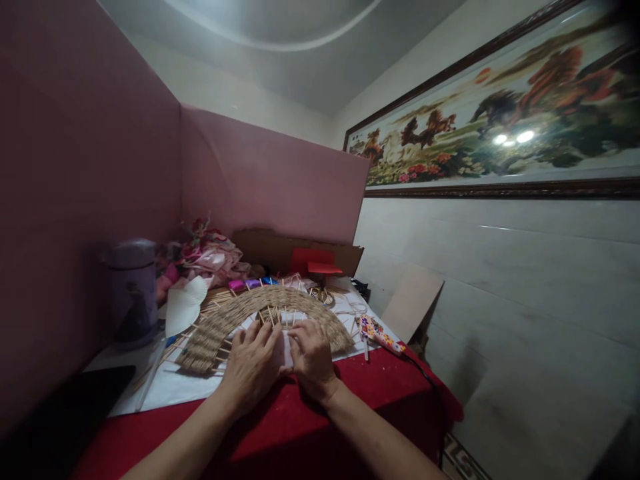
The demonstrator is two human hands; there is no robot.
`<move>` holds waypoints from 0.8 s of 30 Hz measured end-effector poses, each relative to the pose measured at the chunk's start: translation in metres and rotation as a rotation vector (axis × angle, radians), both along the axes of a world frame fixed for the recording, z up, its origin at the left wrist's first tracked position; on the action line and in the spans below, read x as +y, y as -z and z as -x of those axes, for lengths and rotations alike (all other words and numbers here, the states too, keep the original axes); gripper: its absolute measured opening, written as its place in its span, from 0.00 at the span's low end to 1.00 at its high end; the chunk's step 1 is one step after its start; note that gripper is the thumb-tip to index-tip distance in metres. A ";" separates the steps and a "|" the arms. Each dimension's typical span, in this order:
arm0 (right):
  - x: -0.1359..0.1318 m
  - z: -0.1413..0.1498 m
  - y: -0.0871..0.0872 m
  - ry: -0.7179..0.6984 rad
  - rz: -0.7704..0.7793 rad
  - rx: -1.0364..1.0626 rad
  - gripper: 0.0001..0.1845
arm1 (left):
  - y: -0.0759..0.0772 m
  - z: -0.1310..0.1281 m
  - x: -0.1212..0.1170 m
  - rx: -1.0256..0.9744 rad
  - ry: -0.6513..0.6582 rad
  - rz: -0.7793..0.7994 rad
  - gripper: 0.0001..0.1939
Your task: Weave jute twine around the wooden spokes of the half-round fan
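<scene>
A fan-shaped woven straw piece (220,327) with thin sticks poking from its edges lies on a white sheet. Between my hands, at the inside of its arch, is a small pale pinkish piece (284,352), paper or cloth; I cannot tell which. My left hand (254,360) lies over its left side, fingers stretched out and a little apart. My right hand (313,357) has bent fingers pinched at its right edge. The palms hide part of the straw piece's lower middle.
A flowered glue gun (379,335) with a black cord lies at right. At left stand a purple lidded container (131,293) and a white fan-shaped piece (186,307). Pink ribbons (215,257), red paper (315,261) and cardboard (260,243) are behind. Red cloth (280,427) covers the front.
</scene>
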State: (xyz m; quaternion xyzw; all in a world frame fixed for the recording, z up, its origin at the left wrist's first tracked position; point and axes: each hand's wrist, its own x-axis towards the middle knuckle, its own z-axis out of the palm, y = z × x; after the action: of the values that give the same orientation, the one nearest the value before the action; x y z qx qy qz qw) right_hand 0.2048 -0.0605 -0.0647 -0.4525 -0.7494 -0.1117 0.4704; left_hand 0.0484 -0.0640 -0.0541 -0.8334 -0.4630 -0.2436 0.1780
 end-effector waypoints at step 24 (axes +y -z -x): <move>0.057 0.009 -0.022 -0.112 0.063 -0.232 0.19 | -0.002 -0.003 0.019 -0.004 -0.052 -0.277 0.18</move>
State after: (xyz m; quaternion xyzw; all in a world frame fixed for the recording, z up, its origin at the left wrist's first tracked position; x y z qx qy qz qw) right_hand 0.1962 -0.0031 -0.0425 -0.4086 -0.8259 -0.1131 0.3717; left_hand 0.0517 -0.0450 -0.0523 -0.7880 -0.4468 -0.3021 0.2968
